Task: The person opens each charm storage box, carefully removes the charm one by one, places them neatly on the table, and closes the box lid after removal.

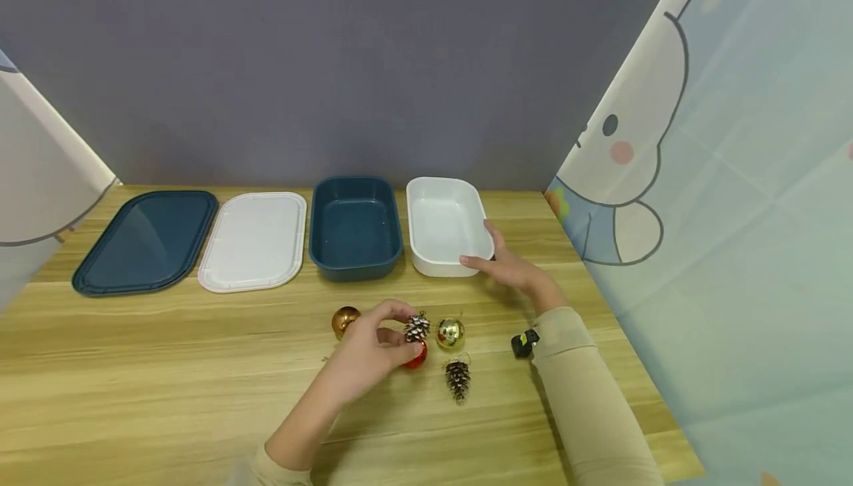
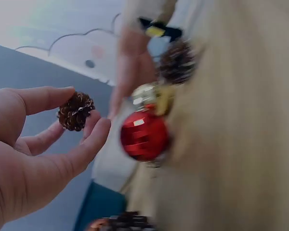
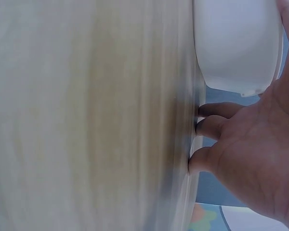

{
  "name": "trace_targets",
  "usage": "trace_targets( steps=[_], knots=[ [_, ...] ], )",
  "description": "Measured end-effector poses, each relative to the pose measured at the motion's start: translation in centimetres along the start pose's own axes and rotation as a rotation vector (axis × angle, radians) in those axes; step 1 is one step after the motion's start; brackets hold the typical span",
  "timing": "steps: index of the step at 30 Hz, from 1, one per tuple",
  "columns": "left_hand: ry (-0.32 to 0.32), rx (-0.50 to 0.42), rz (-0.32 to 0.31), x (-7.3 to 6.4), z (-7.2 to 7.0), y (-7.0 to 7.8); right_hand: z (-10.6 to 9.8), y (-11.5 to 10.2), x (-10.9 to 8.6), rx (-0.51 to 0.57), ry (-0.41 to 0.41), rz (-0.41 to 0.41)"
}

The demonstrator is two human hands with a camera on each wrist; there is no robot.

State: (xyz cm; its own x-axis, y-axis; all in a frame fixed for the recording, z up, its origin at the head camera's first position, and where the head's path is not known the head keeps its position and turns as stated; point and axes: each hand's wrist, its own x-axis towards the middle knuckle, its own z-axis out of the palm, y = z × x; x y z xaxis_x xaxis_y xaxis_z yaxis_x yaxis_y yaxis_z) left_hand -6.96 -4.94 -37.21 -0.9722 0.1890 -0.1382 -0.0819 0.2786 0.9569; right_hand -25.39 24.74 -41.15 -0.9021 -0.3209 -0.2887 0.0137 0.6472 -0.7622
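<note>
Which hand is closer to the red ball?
Left. The left hand is close by the red ball, holding a pinecone. The right hand is farther away, at the white box's near right corner.

Left grip [image 1: 368,356] curled in pinch; right grip [image 1: 512,270] spread, farther forward; 2 forearms [image 1: 593,397] angled inward.

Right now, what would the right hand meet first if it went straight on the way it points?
Most likely the white container: the right hand points toward it and appears to touch its near corner, though depth is unclear.
</note>
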Motion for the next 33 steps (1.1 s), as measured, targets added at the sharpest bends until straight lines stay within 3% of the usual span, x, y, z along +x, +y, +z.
trace_targets(
  steps=[5, 10, 13, 18, 20, 29, 33],
  knots=[
    [-0.008, 0.031, 0.015, -0.8, 0.9, -0.9, -0.5, -0.2, 0.1, -0.009, 0.008, -0.016],
    [0.059, 0.128, 0.053, -1.3, 1.1, -0.9, -0.4, -0.2, 0.1, -0.016, 0.009, -0.015],
    [0.108, 0.26, 0.09, -1.8, 1.2, -0.9, -0.2, -0.1, 0.1, -0.014, -0.002, -0.009],
    [0.218, 0.573, 0.181, -2.2, 0.8, -0.8, -0.2, 0.0, 0.0, -0.004, -0.005, -0.014],
    [0.234, 0.646, 0.203, -2.1, 0.6, -0.7, -0.3, 0.1, -0.1, 0.0, -0.001, -0.01],
    [0.128, 0.692, 0.205, -2.2, 0.5, -0.8, -0.1, 0.1, -0.3, 0.009, -0.011, -0.001],
    [0.028, 0.673, 0.247, -2.4, 0.5, -0.8, -0.2, 0.0, 0.0, 0.002, -0.012, -0.005]
  ],
)
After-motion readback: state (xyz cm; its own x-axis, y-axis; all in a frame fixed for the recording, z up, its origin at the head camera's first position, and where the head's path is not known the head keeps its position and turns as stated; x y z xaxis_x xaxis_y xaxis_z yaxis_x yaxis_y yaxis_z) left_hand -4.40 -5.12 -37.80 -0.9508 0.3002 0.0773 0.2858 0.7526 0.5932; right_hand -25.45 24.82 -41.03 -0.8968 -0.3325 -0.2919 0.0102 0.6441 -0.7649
